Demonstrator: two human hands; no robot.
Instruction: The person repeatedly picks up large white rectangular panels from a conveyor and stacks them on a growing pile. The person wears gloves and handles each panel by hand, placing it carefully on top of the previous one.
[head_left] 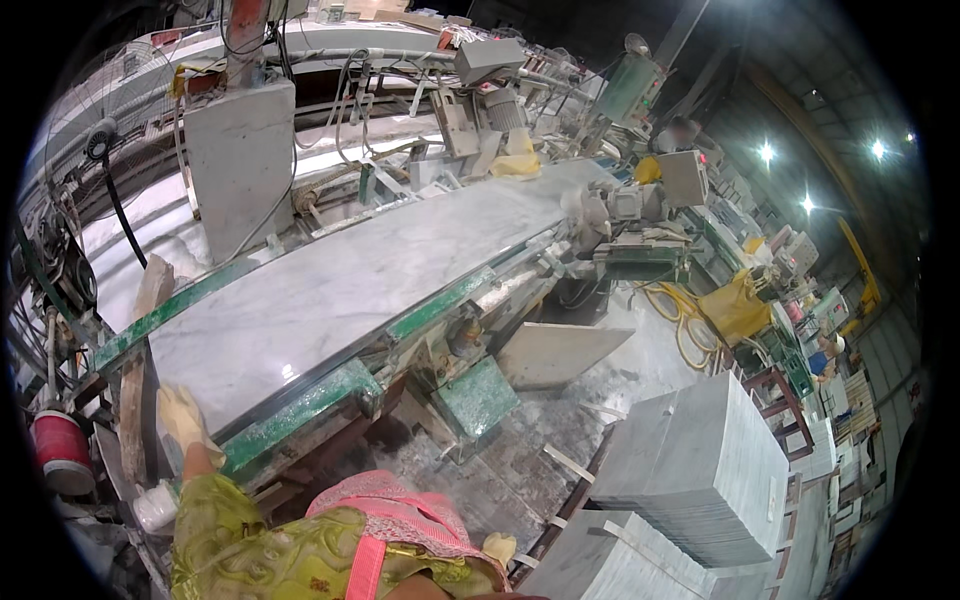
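A long white marble slab with grey veins lies along a green-edged machine bed. At its near left end is my left hand in a cream glove, fingers stretched out and lying against the slab's end. A wooden plank stands just left of that hand. Low in the picture, my right hand, also in a cream glove, shows only in part beside my pink cloth. Its fingers are too small and too hidden to read. The closest things to it are stacked grey-white stone tiles.
Tall stacks of stone tiles stand at the right. A grinding head with a motor sits at the slab's far end. A yellow hose coils on the floor, near a leaning stone panel. At the left is a red drum.
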